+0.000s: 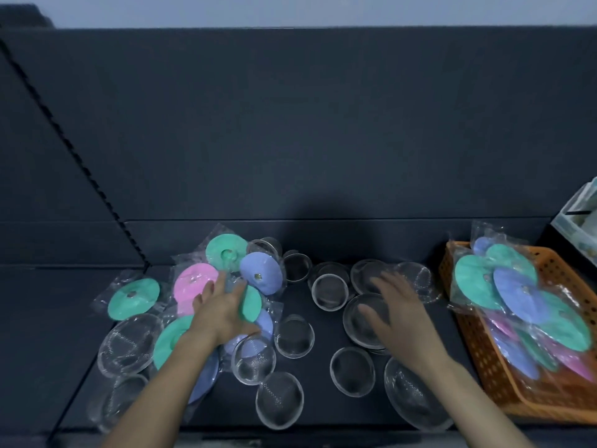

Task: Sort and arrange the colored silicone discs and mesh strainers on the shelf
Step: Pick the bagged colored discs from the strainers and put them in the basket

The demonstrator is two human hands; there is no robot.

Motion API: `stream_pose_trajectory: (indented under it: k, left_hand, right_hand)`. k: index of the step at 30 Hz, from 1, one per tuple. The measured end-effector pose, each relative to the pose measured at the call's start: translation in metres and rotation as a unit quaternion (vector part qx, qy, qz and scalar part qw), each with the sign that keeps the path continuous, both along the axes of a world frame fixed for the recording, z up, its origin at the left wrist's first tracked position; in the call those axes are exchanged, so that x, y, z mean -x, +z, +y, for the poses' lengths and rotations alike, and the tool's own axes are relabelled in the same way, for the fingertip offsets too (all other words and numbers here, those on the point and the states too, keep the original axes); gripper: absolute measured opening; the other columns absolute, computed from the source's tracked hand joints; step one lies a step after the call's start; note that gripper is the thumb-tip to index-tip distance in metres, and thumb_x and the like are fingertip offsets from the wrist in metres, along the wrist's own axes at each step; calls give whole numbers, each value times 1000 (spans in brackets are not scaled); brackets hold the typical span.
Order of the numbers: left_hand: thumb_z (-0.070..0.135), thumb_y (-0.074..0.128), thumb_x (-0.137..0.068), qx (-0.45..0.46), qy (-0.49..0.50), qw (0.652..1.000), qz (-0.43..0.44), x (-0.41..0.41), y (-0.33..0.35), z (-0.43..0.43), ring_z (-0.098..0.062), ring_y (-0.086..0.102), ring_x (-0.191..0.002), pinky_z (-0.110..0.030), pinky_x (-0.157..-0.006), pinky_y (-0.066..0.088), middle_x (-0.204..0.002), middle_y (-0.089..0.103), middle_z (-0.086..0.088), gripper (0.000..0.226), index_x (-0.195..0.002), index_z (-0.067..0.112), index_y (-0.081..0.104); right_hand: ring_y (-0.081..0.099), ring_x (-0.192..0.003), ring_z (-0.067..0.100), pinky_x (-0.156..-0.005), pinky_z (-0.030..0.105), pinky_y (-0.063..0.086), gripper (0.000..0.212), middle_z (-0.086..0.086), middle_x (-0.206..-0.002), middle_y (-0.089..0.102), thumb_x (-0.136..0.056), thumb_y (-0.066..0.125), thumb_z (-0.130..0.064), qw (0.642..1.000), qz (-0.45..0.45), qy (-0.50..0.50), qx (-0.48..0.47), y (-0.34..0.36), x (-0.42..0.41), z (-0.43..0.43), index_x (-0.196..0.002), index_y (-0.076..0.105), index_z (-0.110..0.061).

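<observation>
Bagged silicone discs lie in a loose heap on the dark shelf (323, 195) at the left: a pink disc (190, 281), green discs (226, 250) and a blue disc (261, 271). My left hand (223, 310) rests flat on this heap, fingers spread over a green disc (253, 302). Several round mesh strainers (329, 291) are scattered across the middle. My right hand (397, 313) hovers open and blurred above a strainer (361, 318), fingers spread. Whether it touches the strainer I cannot tell.
An orange perforated basket (478, 347) at the right holds several more bagged discs in blue, green and pink. A white box (578, 215) stands behind it. A perforated shelf upright (64, 137) runs diagonally at the left. The shelf's front edge lies just below the nearest strainers.
</observation>
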State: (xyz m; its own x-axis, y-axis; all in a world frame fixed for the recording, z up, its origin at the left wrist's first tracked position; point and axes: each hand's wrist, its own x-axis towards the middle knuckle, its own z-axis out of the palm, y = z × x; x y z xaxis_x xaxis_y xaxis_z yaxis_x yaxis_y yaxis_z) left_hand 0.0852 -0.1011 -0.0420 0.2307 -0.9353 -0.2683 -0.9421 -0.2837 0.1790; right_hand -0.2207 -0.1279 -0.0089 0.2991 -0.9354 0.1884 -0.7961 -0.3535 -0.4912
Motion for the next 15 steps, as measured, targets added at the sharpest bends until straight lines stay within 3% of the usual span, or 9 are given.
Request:
stream_pose_trajectory:
  k: [3,5,9,12,15]
  left_hand:
    - [43,70,-75,70,-2,997,34,-3,7,1,-37,33,-134,-44,-107,34,-154,16,-18,73,-138,21,40]
    - [29,67,-79,114,3,992,59,-3,13,6,-37,42,-127,-40,-102,40,-148,26,-20,62,-135,14,43]
    - [5,60,-78,189,48,978,75,-6,10,16,-43,48,-115,-43,-93,41,-129,40,-28,60,-135,3,39]
    - [5,56,-81,194,36,978,63,-10,4,20,-41,53,-102,-40,-84,43,-117,51,-25,56,-135,2,40]
    - [-2,51,-80,227,32,968,98,-15,5,23,-37,60,-95,-40,-77,46,-111,61,-22,59,-137,7,38]
  right_hand:
    - [32,-137,22,-110,24,21,53,8,-143,43,-88,63,-29,999,-7,29,-16,-1,-17,7,-135,48,-9]
    - [38,-133,22,-105,18,21,50,8,-139,47,-88,63,-27,999,-5,40,-16,-2,-28,11,-133,50,-9]
    - [40,-131,18,-99,6,14,50,6,-140,46,-89,62,-25,997,-13,62,-31,-5,-50,17,-134,48,-9]
    - [41,-129,16,-102,12,24,50,4,-141,45,-90,60,-27,996,-13,84,-41,-8,-66,20,-136,46,-11]
    - [41,-130,15,-103,12,23,52,5,-141,45,-91,59,-27,993,-15,97,-60,-12,-83,20,-138,44,-10]
